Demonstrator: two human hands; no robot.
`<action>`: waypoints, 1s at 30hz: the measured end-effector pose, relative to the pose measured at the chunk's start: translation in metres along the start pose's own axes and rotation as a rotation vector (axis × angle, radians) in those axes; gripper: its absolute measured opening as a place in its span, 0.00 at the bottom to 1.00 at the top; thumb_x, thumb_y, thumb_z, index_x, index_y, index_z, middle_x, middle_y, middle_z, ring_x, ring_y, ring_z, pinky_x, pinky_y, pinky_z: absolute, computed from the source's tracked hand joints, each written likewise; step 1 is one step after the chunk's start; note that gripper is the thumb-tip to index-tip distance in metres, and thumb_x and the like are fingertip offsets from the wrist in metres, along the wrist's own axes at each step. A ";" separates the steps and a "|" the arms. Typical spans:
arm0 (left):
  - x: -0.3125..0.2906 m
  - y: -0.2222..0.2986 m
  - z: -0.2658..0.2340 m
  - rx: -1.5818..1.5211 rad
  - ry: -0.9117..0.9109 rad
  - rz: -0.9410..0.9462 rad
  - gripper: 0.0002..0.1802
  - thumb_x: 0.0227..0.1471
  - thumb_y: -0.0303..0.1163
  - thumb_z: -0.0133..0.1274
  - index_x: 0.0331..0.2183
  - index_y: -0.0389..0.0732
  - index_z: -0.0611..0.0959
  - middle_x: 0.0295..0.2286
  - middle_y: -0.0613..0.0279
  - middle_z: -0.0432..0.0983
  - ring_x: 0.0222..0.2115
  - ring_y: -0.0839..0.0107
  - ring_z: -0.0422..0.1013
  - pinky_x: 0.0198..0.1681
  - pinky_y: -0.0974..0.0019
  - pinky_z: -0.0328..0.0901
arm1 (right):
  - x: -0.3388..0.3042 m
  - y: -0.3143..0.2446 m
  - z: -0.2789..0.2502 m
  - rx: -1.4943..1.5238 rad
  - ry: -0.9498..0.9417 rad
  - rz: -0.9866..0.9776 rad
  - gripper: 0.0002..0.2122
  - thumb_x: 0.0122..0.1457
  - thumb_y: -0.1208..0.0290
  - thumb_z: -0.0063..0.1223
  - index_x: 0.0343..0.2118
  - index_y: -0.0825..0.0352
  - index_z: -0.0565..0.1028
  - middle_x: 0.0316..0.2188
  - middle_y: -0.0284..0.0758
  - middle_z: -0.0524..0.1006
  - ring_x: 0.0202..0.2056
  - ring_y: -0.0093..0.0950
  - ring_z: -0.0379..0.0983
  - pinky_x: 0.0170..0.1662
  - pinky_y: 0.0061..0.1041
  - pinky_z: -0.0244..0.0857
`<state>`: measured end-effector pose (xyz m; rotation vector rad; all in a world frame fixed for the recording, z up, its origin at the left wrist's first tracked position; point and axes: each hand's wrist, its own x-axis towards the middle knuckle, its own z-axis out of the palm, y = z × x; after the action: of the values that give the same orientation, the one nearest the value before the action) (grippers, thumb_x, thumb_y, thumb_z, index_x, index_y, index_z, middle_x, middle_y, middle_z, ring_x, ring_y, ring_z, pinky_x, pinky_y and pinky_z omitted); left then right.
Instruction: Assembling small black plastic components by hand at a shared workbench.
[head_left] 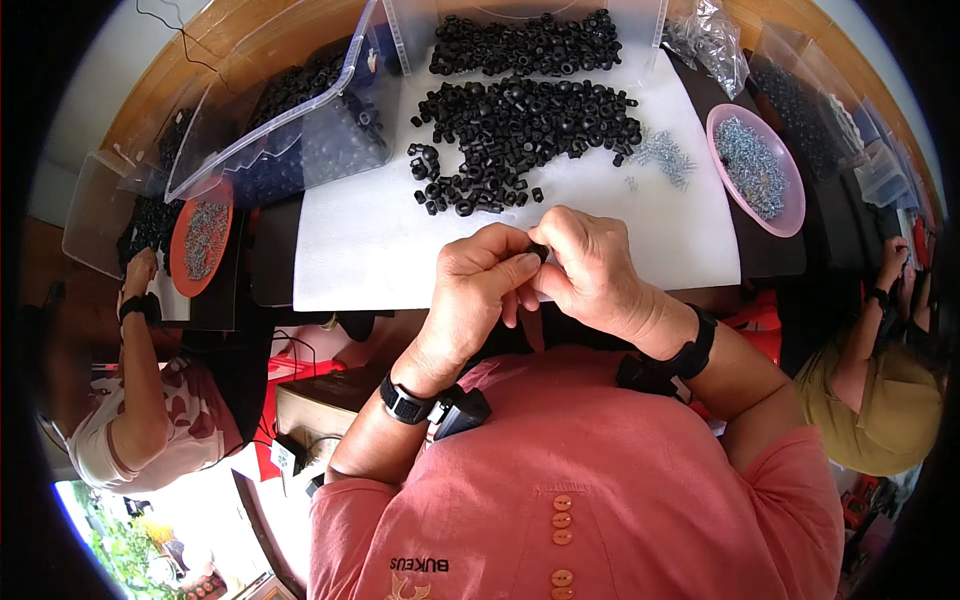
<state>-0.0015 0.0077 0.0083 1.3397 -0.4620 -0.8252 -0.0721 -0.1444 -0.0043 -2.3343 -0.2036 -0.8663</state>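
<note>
Black part [540, 252] pinched by left hand [484, 268] and right hand [590, 265] over near side of white sheet [370, 260]; steady, light pressure should prevent slipping.

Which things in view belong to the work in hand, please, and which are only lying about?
Likely in use:
- black part, between left grip and right grip
- black pile
- silver pieces
- white mat
- pink bowl

Apparently just lying about:
- clear bag
- tan box
</note>
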 end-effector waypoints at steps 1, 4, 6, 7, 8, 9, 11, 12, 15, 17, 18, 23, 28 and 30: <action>0.000 0.000 0.000 0.009 0.001 -0.008 0.06 0.58 0.23 0.51 0.36 0.30 0.79 0.24 0.61 0.77 0.20 0.79 0.72 0.16 0.79 0.64 | 0.001 0.000 0.000 0.023 -0.007 -0.009 0.14 0.41 0.79 0.60 0.26 0.64 0.64 0.20 0.36 0.71 0.21 0.38 0.72 0.23 0.35 0.65; 0.001 0.001 -0.001 0.003 -0.016 -0.034 0.05 0.57 0.23 0.51 0.35 0.31 0.79 0.24 0.61 0.77 0.20 0.79 0.72 0.16 0.79 0.63 | 0.000 0.004 -0.001 0.053 -0.029 -0.016 0.14 0.41 0.78 0.60 0.26 0.64 0.64 0.18 0.36 0.71 0.21 0.38 0.72 0.22 0.35 0.65; 0.001 0.002 -0.002 0.009 -0.022 -0.035 0.05 0.57 0.22 0.52 0.35 0.31 0.79 0.24 0.61 0.77 0.20 0.79 0.72 0.16 0.79 0.63 | -0.001 0.005 0.000 0.032 -0.023 -0.034 0.14 0.41 0.77 0.60 0.26 0.64 0.64 0.19 0.36 0.71 0.21 0.38 0.72 0.21 0.35 0.65; 0.001 0.002 -0.002 0.013 -0.029 -0.035 0.05 0.57 0.22 0.52 0.35 0.31 0.80 0.24 0.61 0.77 0.20 0.79 0.73 0.16 0.79 0.63 | -0.001 0.005 0.000 0.010 -0.017 -0.052 0.14 0.41 0.77 0.60 0.25 0.64 0.63 0.19 0.35 0.71 0.21 0.37 0.73 0.21 0.35 0.65; 0.001 0.002 -0.002 0.015 -0.028 -0.036 0.05 0.57 0.22 0.52 0.35 0.31 0.80 0.24 0.61 0.77 0.20 0.79 0.73 0.16 0.79 0.63 | -0.002 0.005 0.000 0.011 -0.016 -0.052 0.14 0.41 0.77 0.60 0.25 0.64 0.63 0.19 0.35 0.71 0.21 0.37 0.73 0.21 0.35 0.65; 0.001 0.001 -0.002 0.012 -0.029 -0.032 0.05 0.57 0.22 0.52 0.35 0.31 0.80 0.24 0.61 0.77 0.20 0.79 0.73 0.16 0.79 0.63 | -0.002 0.004 0.001 -0.023 -0.005 -0.077 0.14 0.41 0.77 0.60 0.25 0.64 0.63 0.19 0.35 0.70 0.21 0.36 0.73 0.21 0.34 0.65; 0.001 0.001 -0.002 0.010 -0.031 -0.028 0.04 0.56 0.22 0.52 0.34 0.31 0.80 0.24 0.61 0.77 0.19 0.79 0.73 0.16 0.79 0.63 | -0.002 0.003 0.001 -0.058 0.006 -0.102 0.14 0.40 0.77 0.60 0.25 0.64 0.63 0.19 0.35 0.70 0.21 0.36 0.73 0.21 0.34 0.65; 0.001 0.001 -0.002 0.019 -0.027 -0.022 0.04 0.56 0.22 0.52 0.34 0.31 0.80 0.24 0.61 0.77 0.19 0.79 0.73 0.16 0.79 0.63 | -0.002 0.002 0.001 -0.086 0.018 -0.122 0.14 0.40 0.77 0.60 0.25 0.64 0.63 0.19 0.34 0.70 0.21 0.36 0.73 0.21 0.34 0.65; 0.002 0.001 -0.002 0.029 -0.029 -0.005 0.04 0.56 0.22 0.52 0.34 0.31 0.80 0.23 0.61 0.77 0.19 0.78 0.73 0.16 0.79 0.63 | -0.002 0.000 0.000 -0.130 0.034 -0.153 0.14 0.40 0.76 0.60 0.25 0.64 0.63 0.19 0.34 0.70 0.21 0.35 0.73 0.20 0.33 0.65; 0.001 0.001 0.000 0.031 -0.034 0.008 0.04 0.56 0.22 0.53 0.34 0.31 0.80 0.23 0.61 0.77 0.19 0.78 0.73 0.15 0.79 0.62 | -0.004 -0.001 -0.001 -0.147 0.040 -0.167 0.14 0.40 0.76 0.60 0.25 0.64 0.63 0.19 0.34 0.71 0.21 0.36 0.73 0.20 0.33 0.65; 0.000 0.002 0.001 0.026 -0.015 -0.006 0.05 0.55 0.22 0.53 0.34 0.31 0.80 0.23 0.60 0.77 0.19 0.78 0.73 0.16 0.78 0.63 | -0.005 0.000 0.000 -0.109 0.022 -0.104 0.14 0.41 0.75 0.61 0.25 0.64 0.64 0.20 0.35 0.71 0.22 0.36 0.73 0.21 0.34 0.65; -0.017 0.006 0.009 0.616 0.312 0.495 0.09 0.48 0.22 0.61 0.35 0.33 0.81 0.25 0.57 0.75 0.21 0.75 0.71 0.21 0.71 0.64 | 0.007 -0.004 -0.011 -0.182 -0.270 0.074 0.12 0.45 0.71 0.63 0.28 0.67 0.69 0.22 0.40 0.76 0.25 0.43 0.75 0.27 0.40 0.68; -0.009 0.013 -0.006 0.354 0.335 0.301 0.05 0.50 0.22 0.61 0.30 0.32 0.82 0.21 0.67 0.75 0.19 0.83 0.66 0.22 0.77 0.62 | 0.028 -0.001 -0.014 -0.211 -0.477 0.109 0.13 0.43 0.69 0.65 0.26 0.67 0.71 0.22 0.39 0.76 0.27 0.43 0.75 0.30 0.41 0.66; -0.009 0.003 -0.011 0.264 0.279 0.178 0.04 0.51 0.21 0.60 0.32 0.33 0.83 0.23 0.66 0.77 0.21 0.83 0.67 0.24 0.78 0.62 | 0.032 0.000 -0.013 -0.173 -0.577 0.166 0.12 0.41 0.70 0.66 0.24 0.67 0.72 0.21 0.40 0.76 0.26 0.43 0.75 0.30 0.41 0.65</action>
<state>0.0012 0.0216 0.0102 1.6047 -0.4721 -0.4308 -0.0547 -0.1549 0.0233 -2.6682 -0.1734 -0.1165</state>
